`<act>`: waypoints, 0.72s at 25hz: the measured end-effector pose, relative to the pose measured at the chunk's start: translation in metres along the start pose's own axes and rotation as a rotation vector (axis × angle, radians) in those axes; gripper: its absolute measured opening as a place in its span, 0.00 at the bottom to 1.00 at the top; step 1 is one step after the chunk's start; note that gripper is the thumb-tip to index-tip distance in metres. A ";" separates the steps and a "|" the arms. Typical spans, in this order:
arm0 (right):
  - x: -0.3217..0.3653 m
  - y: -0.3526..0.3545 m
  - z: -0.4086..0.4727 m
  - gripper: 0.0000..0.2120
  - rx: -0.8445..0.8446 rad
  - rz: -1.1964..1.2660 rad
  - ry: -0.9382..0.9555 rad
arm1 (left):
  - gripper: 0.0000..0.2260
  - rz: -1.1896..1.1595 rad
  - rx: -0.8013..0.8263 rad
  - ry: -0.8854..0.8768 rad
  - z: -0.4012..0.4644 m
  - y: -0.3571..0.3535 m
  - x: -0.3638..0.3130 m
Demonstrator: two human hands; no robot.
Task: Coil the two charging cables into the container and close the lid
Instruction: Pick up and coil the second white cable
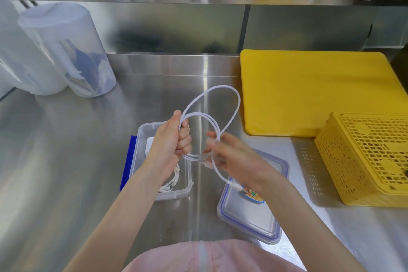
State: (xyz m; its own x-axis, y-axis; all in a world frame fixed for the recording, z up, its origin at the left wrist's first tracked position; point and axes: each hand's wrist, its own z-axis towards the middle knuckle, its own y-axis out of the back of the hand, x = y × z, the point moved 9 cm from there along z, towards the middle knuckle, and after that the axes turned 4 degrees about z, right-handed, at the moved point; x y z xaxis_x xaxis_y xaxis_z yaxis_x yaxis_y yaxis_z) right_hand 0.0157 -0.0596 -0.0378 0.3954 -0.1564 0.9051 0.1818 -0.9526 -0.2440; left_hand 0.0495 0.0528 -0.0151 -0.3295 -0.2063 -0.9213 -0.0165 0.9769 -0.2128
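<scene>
White cable (pixel 212 104) is gathered in loops above the steel surface (pixel 66 150), held up in the air between both hands so the turns can be kept even before they go into the box. The left hand (pixel 174 139) has its fingers curled tight round the bunched side of the coil, which keeps the finished turns from springing apart. The right hand (pixel 236 157) pinches the opposite side with thumb and fingers, seemingly guiding the free end, whose plug (pixel 237 186) hangs just below that hand. Directly under the left hand sits the open clear container (pixel 187 187) with a blue clip on its left edge; inside it lies what looks like another white cable (pixel 171 183) already coiled, though the forearm hides most of it. The lid (pixel 249 214), clear with a blue seal, lies flat on the surface just right of the container, near enough to reach once the coil is dropped in. A yellow board (pixel 309 90) and a yellow basket (pixel 364 161) stand well off to the right.
</scene>
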 end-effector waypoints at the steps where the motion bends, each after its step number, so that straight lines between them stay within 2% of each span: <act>1: 0.001 0.000 -0.002 0.04 0.002 -0.106 0.030 | 0.19 -0.001 -0.004 -0.005 0.000 0.000 -0.002; 5: -0.009 -0.006 -0.005 0.06 0.061 -0.097 -0.008 | 0.19 0.064 0.030 -0.024 -0.001 -0.002 -0.001; 9: -0.021 -0.002 0.000 0.14 0.034 -0.542 -0.015 | 0.19 0.053 -0.003 -0.031 0.001 0.003 0.000; 12: -0.032 0.014 0.003 0.15 -0.010 -0.885 -0.029 | 0.18 0.015 -0.035 -0.040 0.005 0.012 -0.006; 15: -0.034 0.036 0.005 0.16 -0.133 -0.977 -0.037 | 0.18 -0.022 -0.030 -0.044 0.009 0.017 -0.011; 18: -0.040 0.042 0.005 0.15 -0.098 -1.000 -0.128 | 0.18 0.006 -0.026 -0.037 0.006 0.014 -0.010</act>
State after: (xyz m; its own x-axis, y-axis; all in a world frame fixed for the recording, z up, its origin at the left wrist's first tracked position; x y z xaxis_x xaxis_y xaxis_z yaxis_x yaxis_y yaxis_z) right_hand 0.0124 -0.0919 -0.0856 0.1962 0.7489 0.6330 0.4103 -0.6490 0.6406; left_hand 0.0582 0.0678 -0.0107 -0.2942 -0.2015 -0.9343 -0.0392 0.9792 -0.1988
